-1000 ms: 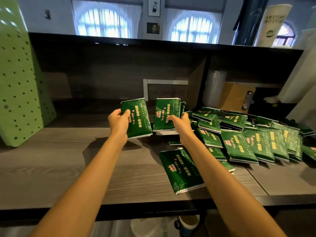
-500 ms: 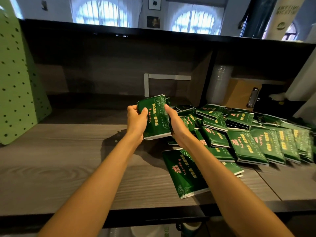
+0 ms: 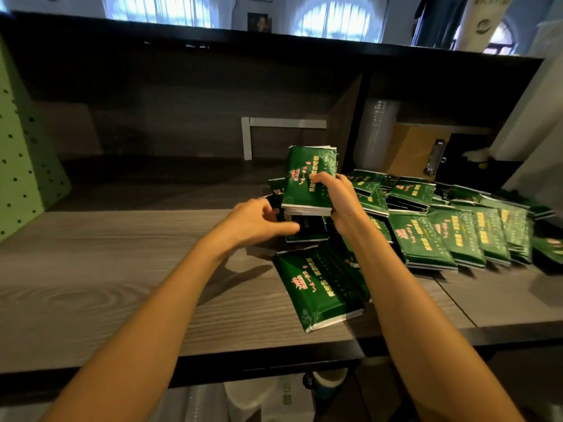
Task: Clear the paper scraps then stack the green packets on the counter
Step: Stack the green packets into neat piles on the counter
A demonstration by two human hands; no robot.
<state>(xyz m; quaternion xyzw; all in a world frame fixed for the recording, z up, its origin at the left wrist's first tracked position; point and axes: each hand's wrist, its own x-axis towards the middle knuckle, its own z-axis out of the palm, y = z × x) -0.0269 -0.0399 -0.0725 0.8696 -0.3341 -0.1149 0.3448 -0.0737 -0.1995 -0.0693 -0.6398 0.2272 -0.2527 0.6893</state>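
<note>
A loose packet (image 3: pixel 320 287) is lying flat near the front edge of the desk (image 3: pixel 122 284). Beyond it, the left grip (image 3: pixel 256 220) is being held low, fingers curled; whether anything is being grasped cannot be told. A stack of green packets (image 3: pixel 310 178) is being clasped upright by the right grip (image 3: pixel 341 199), with other packets (image 3: pixel 441 229) spread to its right.

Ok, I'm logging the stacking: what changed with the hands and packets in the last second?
The left hand added its packet to the bundle, let go and dropped toward the pile on the counter. The right hand alone now holds the bundle upright. The pile stayed put.
</note>
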